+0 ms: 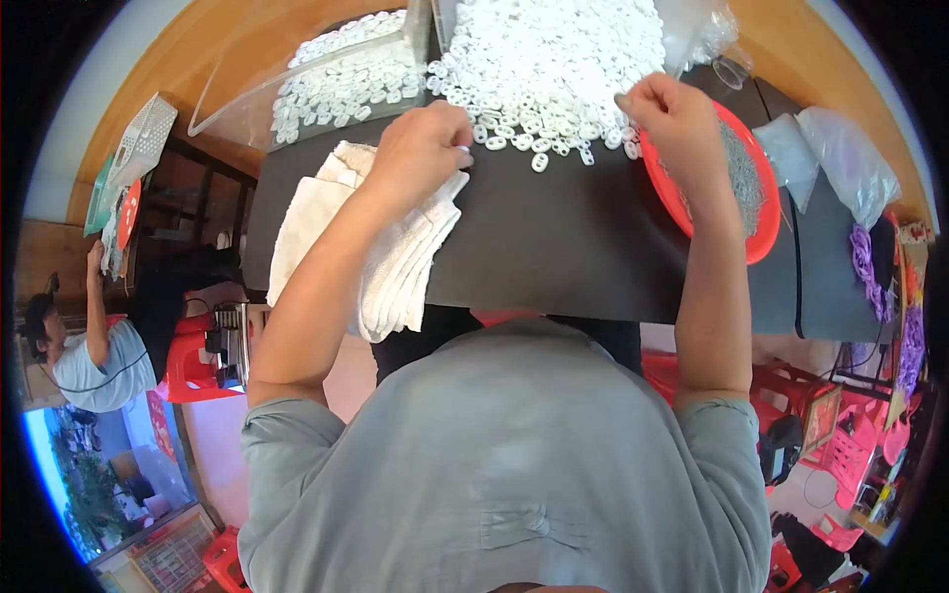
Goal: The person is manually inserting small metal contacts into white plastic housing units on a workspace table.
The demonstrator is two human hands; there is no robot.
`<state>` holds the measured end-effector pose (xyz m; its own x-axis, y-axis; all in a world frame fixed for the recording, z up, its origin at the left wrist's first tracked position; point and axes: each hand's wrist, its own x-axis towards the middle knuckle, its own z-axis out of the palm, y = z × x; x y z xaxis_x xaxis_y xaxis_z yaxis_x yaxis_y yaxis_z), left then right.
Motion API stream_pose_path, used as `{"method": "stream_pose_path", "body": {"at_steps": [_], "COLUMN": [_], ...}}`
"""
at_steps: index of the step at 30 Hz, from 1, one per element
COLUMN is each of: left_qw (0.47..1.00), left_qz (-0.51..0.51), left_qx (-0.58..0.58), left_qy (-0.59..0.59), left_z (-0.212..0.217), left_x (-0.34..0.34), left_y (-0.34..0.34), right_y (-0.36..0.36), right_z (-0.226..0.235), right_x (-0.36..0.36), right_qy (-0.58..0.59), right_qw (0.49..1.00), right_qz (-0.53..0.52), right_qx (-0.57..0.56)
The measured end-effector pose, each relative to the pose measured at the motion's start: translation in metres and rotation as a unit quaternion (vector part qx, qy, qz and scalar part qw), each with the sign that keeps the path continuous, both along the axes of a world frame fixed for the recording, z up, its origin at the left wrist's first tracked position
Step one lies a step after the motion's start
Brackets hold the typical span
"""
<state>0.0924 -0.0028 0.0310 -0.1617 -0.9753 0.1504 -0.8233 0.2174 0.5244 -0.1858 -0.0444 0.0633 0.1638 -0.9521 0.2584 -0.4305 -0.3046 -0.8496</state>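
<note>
A big heap of small white plastic pieces (554, 59), oval with holes, spreads over the far middle of the dark table. My left hand (420, 148) is closed in a pinch at the heap's near left edge, over a folded cream cloth (316, 217). Something small and whitish shows at its fingertips, too small to name. My right hand (677, 124) also has its fingers pinched together, above the left rim of a red bowl (651, 168). Thin grey metal pieces (743, 183) fill that bowl. Whatever the right fingers hold is hidden.
A clear plastic bin (237, 94) with more white pieces stands at the far left. Clear plastic bags (845, 158) and a purple cord bundle (868, 272) lie to the right. Another person (99, 361) works at the left, near red stools (193, 361).
</note>
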Motion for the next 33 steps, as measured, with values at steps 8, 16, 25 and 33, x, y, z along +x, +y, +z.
{"method": "stream_pose_path", "body": {"at_steps": [8,16,25,33], "left_qw": [0.989,0.978,0.958,0.961], "left_qz": [-0.130,-0.059,-0.019,-0.081], "left_qx": [-0.032,-0.025,0.015,-0.054], "left_qy": [0.070,0.196,0.286,0.260], "left_z": [0.003,-0.032,-0.031,-0.034], "left_x": [-0.045,-0.036,-0.038,-0.035], "left_y": [-0.015,-0.030,-0.035,-0.025], "right_y": [0.016,-0.032,-0.144,-0.139], "right_z": [-0.013,0.006,-0.017,-0.034], "right_x": [0.030,0.080,0.125,0.148], "right_qy": [0.264,0.257,0.282,0.354], "right_qw": [0.962,0.953,0.871,0.817], "right_qz": [0.041,0.128,0.179,0.093], "right_qx": [-0.059,-0.099,-0.360,-0.445]}}
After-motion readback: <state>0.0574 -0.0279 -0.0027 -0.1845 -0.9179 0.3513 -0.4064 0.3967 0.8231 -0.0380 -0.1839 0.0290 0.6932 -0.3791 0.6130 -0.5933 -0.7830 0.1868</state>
